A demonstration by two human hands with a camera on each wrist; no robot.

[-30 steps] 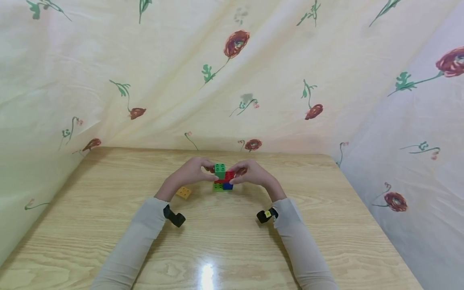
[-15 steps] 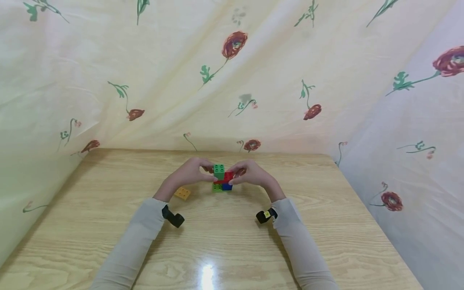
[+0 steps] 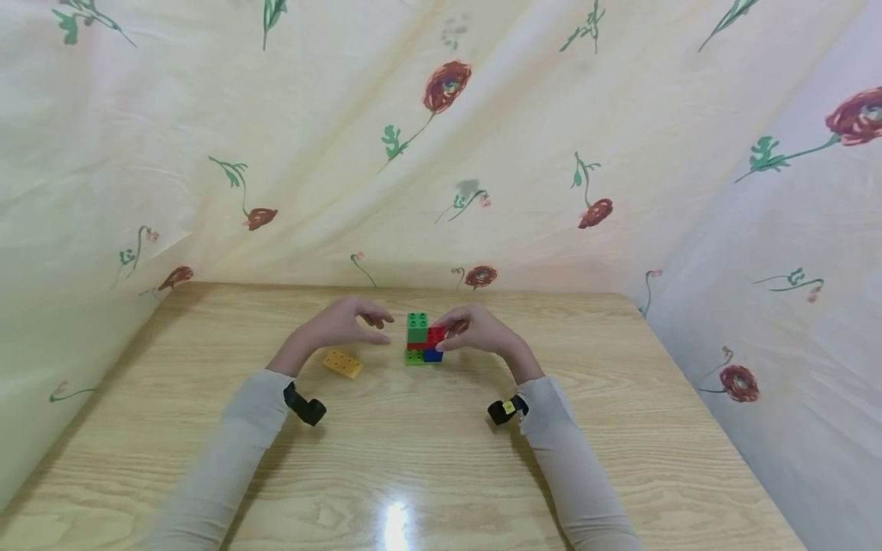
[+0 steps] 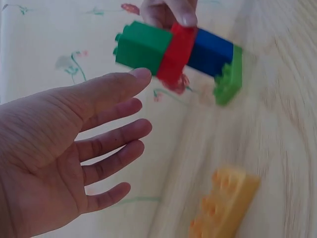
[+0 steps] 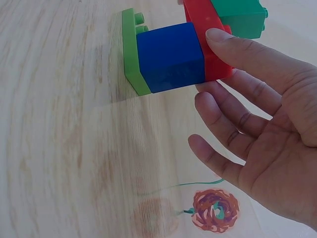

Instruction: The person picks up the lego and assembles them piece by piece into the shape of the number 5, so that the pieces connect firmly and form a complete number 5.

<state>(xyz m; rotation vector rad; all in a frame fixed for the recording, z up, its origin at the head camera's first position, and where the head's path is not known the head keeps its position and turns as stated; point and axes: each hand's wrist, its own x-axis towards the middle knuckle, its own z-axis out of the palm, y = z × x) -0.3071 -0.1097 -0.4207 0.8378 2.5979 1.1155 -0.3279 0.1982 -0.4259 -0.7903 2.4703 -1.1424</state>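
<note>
A small stack of toy building bricks stands upright on the table. Its base is a flat light-green brick [image 5: 131, 59], with a blue brick [image 5: 171, 58] on one half of it. Across the blue one lies a red brick [image 5: 202, 37], topped by a green brick [image 4: 143, 47] on its left part. My right hand [image 3: 478, 330] pinches the red brick's right end between thumb and fingers. To the left of the stack, my left hand [image 3: 341, 323] is apart from it, fingers spread, holding nothing. Below that hand lies a yellow-orange brick [image 3: 342, 363] with studs up.
The wooden table [image 3: 427, 451] reaches back to a hanging flowered cloth [image 3: 331, 153], which also rises at the left and right sides. A black camera [image 3: 305, 405] sits on the left wrist and another black camera [image 3: 506, 409] on the right.
My left hand has let go of the green brick and drawn back to the left, uncovering more of the yellow-orange brick. The right hand and the stack have stayed in place.
</note>
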